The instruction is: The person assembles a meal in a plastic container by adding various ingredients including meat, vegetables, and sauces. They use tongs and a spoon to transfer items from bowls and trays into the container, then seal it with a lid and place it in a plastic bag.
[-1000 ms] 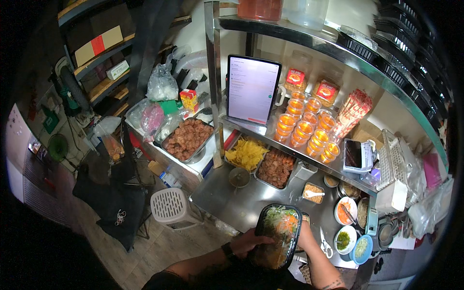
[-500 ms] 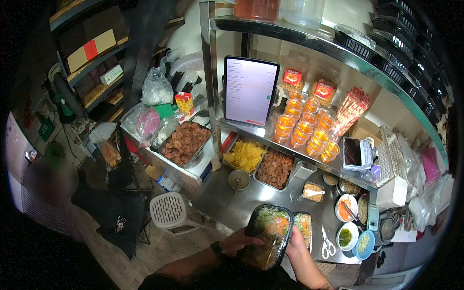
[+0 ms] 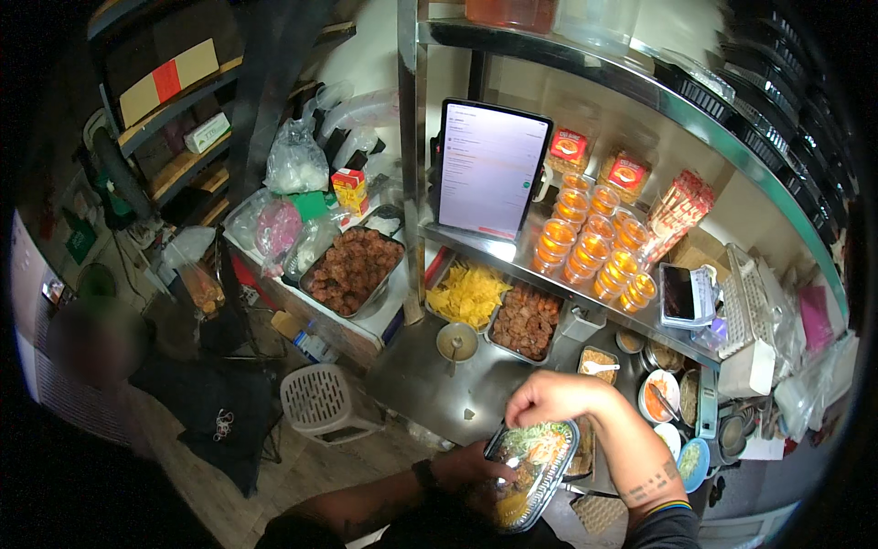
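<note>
A black takeaway container (image 3: 540,471) with a clear lid is tilted in front of me, with shredded green and orange vegetables showing at its far end. My left hand (image 3: 471,465) grips it from the left side, thumb over the lid. Above the container's far edge, my right hand (image 3: 551,401) reaches across with its fingers curled downward; what they hold, if anything, is hidden. Beyond the right forearm, a bowl of orange shreds with tongs (image 3: 658,395) and a blue bowl of chopped greens (image 3: 692,464) stand on the steel counter (image 3: 402,371).
Trays of yellow chips (image 3: 466,293) and browned meat (image 3: 523,322) line the counter's back, beside a small pot with a ladle (image 3: 455,343). A shelf above holds a tablet (image 3: 491,169) and stacked orange sauce cups (image 3: 590,242). A plastic stool (image 3: 320,403) stands left.
My right hand has left the container's right side and come over its far edge. The container is tilted differently and has shifted slightly right, still in my left hand.
</note>
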`<state>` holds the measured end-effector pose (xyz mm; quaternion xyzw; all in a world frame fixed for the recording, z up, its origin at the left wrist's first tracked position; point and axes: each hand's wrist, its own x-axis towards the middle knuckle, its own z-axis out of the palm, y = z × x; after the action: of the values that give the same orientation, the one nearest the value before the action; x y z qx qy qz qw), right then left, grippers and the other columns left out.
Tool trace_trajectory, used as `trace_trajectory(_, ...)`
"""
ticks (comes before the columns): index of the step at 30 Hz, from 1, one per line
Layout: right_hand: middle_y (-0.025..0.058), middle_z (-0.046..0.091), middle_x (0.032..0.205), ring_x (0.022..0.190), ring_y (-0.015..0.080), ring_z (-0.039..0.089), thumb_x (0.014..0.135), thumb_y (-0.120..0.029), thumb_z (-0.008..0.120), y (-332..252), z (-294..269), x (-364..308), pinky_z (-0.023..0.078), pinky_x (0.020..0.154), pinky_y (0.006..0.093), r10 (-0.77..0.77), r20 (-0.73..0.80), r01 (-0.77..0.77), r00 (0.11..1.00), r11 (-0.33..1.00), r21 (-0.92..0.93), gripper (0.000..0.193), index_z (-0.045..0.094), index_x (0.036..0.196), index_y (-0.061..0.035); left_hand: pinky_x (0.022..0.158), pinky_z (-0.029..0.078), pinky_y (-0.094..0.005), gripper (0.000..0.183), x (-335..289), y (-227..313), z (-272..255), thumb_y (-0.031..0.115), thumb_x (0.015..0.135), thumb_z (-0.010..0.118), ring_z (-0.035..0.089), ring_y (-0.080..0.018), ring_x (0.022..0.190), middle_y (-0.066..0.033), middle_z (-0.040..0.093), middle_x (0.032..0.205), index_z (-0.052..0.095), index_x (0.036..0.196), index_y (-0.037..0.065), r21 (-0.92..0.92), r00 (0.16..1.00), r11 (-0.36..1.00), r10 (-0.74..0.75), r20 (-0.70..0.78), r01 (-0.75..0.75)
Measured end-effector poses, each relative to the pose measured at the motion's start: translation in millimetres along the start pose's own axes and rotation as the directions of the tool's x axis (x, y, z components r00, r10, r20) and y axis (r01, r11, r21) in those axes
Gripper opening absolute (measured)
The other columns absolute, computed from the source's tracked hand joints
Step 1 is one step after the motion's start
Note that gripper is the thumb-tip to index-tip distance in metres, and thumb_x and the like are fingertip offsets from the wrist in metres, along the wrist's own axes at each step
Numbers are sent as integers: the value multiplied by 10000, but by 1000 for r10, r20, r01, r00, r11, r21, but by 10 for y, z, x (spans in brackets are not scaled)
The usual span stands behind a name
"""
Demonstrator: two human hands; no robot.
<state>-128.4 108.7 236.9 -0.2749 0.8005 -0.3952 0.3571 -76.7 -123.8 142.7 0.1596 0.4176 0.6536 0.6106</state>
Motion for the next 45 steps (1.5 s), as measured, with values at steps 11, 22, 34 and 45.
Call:
trace_trajectory(11, 23, 736, 794, 754, 79, 668, 875, -141, 815, 320, 967, -1182, 535, 670, 263, 263, -685, -118, 679, 961, 251, 132, 760, 923, -31, 956, 536, -348, 570, -198, -4, -1, 65, 889, 725, 655, -188, 1106, -118, 669, 1252, 492, 1403, -12, -85, 995, 996, -30, -94, 22)
trace_trajectory(22, 4, 688, 818, 731, 67, 584, 823, -67, 847, 537, 1685, -1530, 473, 669, 243, 289, -808, 34, 513, 934, 355, 174, 678, 837, -27, 972, 515, -339, 561, 49, -109, 39, 93, 861, 761, 642, -167, 1085, -89, 670, 1231, 530, 1360, -15, -5, 999, 1000, 12, -36, -12)
trace_trajectory(34, 159, 602, 1218, 1105, 385, 575, 762, -148, 832, -662, 1565, -512, 468, 935, 458, -71, -788, -357, 612, 864, -356, 194, 678, 734, -34, 976, 505, -327, 583, 47, -381, 70, 127, 832, 794, 621, -156, 1106, -54, 662, 1162, 532, 1341, 16, -46, 977, 982, 174, -125, -181)
trace_trajectory(45, 192, 540, 1073, 1034, 335, 491, 976, -493, 571, 155, 1772, -780, 319, 948, 490, 126, -920, -312, 370, 950, 5, 498, 608, 746, -53, 1028, 480, -339, 749, -209, -630, 38, -30, 842, 781, 595, -158, 1168, -81, 625, 1246, 351, 1454, 7, -332, 931, 884, 244, -272, -329)
